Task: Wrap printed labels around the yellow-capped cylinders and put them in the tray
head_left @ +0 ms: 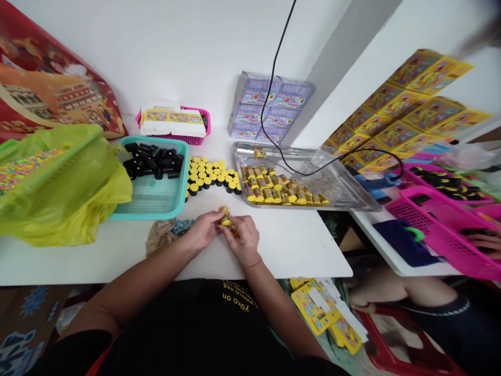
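A white desk (297,245) stands against a white wall (188,47); both forearms (144,278) cross its near edge. Desktop stretches from the right hand (245,239) to a rounded corner. A teal basket (151,196) and metal tray (336,180) flank yellow-topped black caps (203,172). Both right and left hand (203,231) pinch a small yellow canister (225,218), its long axis too hidden to tell.

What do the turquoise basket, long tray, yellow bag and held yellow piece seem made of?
Turquoise basket: likely satin plastic, given its even colour and mesh.
Long tray: apparently metal, shiny, by its bright rim reflections.
Yellow bag: thin, glossy plastic film, judging by crinkled folds.
Held yellow piece: perhaps plastic, from its smooth, bright look; too small to be sure.
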The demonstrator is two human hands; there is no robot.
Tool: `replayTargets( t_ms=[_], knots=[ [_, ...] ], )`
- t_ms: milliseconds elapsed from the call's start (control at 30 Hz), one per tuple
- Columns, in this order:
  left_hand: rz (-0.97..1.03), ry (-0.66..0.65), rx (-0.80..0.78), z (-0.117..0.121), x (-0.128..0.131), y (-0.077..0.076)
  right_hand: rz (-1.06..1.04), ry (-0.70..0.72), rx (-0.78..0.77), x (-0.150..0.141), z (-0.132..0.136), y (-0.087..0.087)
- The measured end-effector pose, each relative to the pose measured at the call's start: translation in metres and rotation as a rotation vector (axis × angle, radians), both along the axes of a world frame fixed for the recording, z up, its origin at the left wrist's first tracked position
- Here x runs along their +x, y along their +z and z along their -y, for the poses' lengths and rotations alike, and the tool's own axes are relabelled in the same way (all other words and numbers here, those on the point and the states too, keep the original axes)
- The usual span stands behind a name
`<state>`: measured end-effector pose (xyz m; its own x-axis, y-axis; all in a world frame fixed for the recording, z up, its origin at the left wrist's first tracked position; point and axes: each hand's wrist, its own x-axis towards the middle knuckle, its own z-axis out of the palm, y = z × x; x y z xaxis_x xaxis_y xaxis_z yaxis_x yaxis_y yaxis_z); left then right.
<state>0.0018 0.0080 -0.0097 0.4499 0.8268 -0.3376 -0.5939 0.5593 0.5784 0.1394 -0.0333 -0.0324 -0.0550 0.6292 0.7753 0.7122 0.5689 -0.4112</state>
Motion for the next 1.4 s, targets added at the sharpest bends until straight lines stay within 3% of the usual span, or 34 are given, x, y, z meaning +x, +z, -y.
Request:
replayTargets(
  t_ms=[133, 367, 700, 867, 1167, 1400],
  knots=[
    [0.015, -0.041, -0.011, 0.0007, -0.0011, 0.0041, -0.095, 0.056, -0.077, 0.0029, -0.0021, 0.001],
    [-0.018, -0.042, -0.021, 0.0005, 0.0004, 0.0031, -0.081, 0.055, -0.08, 0.0032, -0.007, -0.0022],
    [-0.035, -0.039, 0.003, 0.004, 0.0009, 0.0031, 0.117, -0.028, 0.079, 0.0056, -0.0052, -0.0032],
    [0.017, -0.079, -0.016, 0.001, -0.0004, 0.0049, 0.066, -0.03, 0.017, 0.0047, -0.0053, -0.0026],
    [-0.083, -0.054, 0.057, 0.0021, -0.0012, 0.004, -0.122, 0.086, -0.036, 0.0056, -0.0055, -0.0032],
    [-0.11, -0.057, 0.107, 0.0046, 0.0021, 0.0044, -0.019, 0.037, 0.08, 0.0074, -0.0051, -0.0068]
  ],
)
